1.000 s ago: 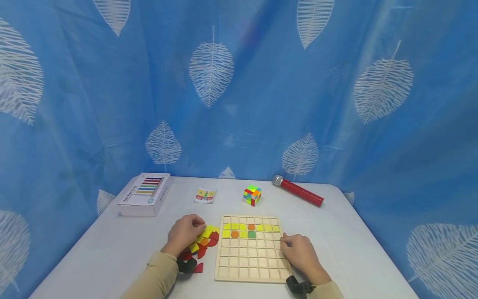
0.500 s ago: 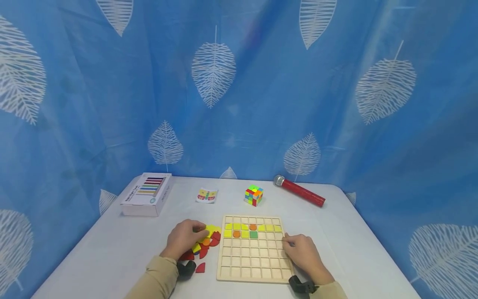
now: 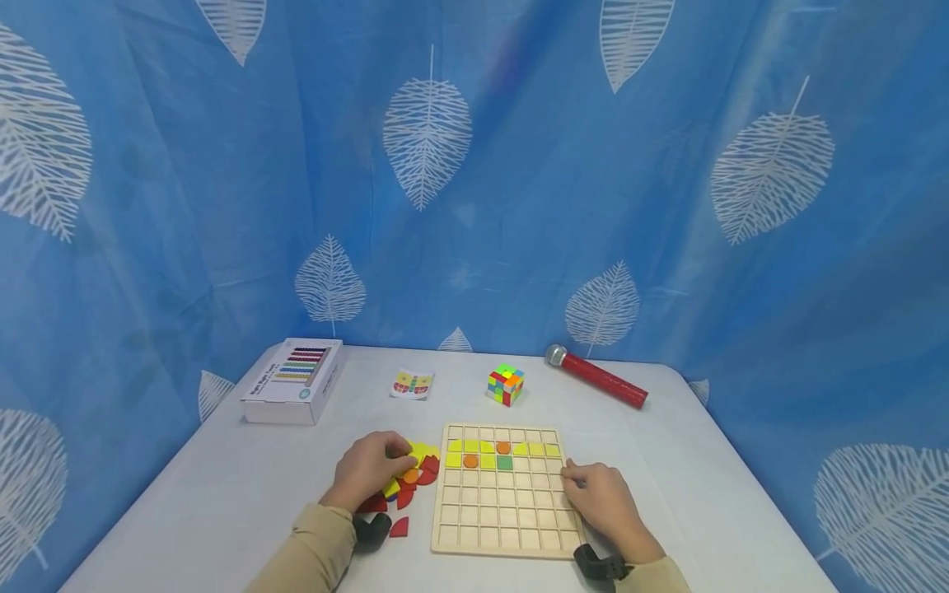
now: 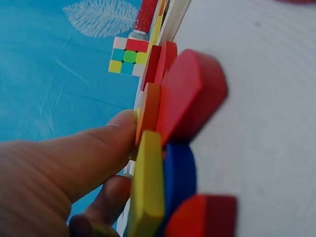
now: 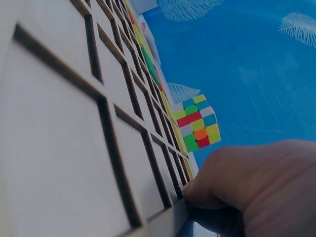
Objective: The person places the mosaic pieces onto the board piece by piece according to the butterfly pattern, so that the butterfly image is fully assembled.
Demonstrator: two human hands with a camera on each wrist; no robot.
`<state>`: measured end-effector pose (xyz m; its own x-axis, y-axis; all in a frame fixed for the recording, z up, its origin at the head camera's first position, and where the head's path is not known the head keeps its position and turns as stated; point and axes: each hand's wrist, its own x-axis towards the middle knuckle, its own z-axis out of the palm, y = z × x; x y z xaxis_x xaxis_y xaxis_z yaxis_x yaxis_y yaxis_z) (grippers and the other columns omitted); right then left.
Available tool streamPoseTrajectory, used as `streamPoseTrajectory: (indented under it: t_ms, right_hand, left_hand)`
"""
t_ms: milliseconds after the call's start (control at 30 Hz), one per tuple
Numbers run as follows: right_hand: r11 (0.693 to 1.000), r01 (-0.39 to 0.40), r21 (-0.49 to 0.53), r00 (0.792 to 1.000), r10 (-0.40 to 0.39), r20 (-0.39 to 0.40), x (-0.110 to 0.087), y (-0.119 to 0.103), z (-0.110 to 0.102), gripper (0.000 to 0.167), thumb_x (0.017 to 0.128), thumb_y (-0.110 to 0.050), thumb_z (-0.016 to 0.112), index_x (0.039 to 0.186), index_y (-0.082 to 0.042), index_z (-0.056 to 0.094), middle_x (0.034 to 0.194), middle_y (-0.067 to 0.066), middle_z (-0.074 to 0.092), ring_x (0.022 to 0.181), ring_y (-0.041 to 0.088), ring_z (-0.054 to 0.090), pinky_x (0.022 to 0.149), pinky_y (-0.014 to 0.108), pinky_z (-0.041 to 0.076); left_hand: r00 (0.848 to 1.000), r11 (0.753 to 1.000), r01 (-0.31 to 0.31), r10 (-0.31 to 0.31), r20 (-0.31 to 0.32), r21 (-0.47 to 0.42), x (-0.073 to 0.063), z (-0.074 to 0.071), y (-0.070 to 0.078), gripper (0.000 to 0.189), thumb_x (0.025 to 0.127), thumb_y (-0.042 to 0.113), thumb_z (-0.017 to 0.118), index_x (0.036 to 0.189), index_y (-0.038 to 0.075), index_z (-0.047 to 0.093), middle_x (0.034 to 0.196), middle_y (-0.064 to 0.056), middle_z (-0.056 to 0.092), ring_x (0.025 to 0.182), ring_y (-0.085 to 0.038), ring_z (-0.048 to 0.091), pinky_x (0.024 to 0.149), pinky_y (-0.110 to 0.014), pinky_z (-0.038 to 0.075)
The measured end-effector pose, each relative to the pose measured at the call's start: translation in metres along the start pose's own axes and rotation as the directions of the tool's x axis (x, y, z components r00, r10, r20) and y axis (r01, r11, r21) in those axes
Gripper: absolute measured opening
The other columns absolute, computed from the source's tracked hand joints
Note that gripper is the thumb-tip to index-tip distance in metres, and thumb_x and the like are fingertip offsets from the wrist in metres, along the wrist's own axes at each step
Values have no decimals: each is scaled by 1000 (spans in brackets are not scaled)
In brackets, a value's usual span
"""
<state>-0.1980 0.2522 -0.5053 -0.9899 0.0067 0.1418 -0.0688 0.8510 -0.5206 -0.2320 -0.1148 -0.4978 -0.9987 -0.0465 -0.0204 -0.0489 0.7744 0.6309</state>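
Observation:
My left hand reaches over a pile of coloured shape tiles at the board's left. Its thumb and index finger are at the yellow tiles; I cannot tell whether they grip one. In the left wrist view the thumb tip meets the pile beside an orange tile, near a yellow tile, a blue tile and a red tile. My right hand pinches the right edge of the wooden grid board, thumb on top. Yellow, orange and green tiles fill cells in its upper rows.
Behind the board stand a puzzle cube and a small picture card with a coloured pattern. A white box lies at the back left, a red microphone at the back right. One red quarter-circle tile lies apart, nearer the front.
My left hand has lowered slightly into the pile, its thumb and index finger now a little further apart. The right hand keeps its hold on the board's edge. The tiles on the board look unchanged.

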Motion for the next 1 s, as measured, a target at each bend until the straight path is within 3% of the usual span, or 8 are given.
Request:
streamPoseTrajectory:
  t_ms: [267,367,467,533,767,1000]
  right_hand:
    - [1000,-20,-10,1000,20,-6,-1,-3,1,21,89,-14,72,108,-10,80,124,10,73,119,37,68,99,56,52]
    - [1000,-21,-19,1000,20,-12,-2,-3,0,21,89,-13,72,107,-9,80,124,10,73,118,37,68,89,49,57]
    - [999,-22,-23,1000,22,-16,-3,-4,0,20,88,-13,73,106,-9,80,124,10,74,118,38,68,77,41,53]
    - [999,-21,-26,1000,20,-21,-3,-4,-1,20,88,-13,73,106,-9,81,123,10,74,118,38,68,76,41,53]
    - [1000,-2,-26,999,1,-34,-2,-1,-1,20,87,-12,73,105,-9,81,122,10,74,115,38,69,91,54,56]
    - [1000,-1,-1,1000,1,-30,0,-2,1,21,87,-12,72,106,-10,81,122,9,74,116,37,69,97,56,52]
  left_hand:
    - [1000,1000,-1,1,-13,-21,-2,-1,1,26,81,28,88,98,17,71,90,2,67,79,-17,57,76,-37,53]
    - [1000,999,6,-7,-16,-32,-3,0,2,27,81,28,88,98,16,70,89,2,67,78,-17,57,75,-36,53]
    - [1000,998,12,-13,-22,-57,-3,1,3,26,82,27,87,97,16,70,88,1,68,76,-17,57,73,-34,53]
    - [999,997,14,-16,-29,-81,-4,1,4,24,83,26,86,97,15,70,89,1,68,76,-17,58,72,-33,53]
    - [998,988,-1,-9,-65,-153,-5,1,5,15,88,24,81,97,15,71,93,-1,69,77,-17,58,73,-31,55]
    - [995,972,-57,38,-87,-228,-1,4,9,11,91,24,79,97,16,74,96,0,70,82,-17,60,75,-29,57]
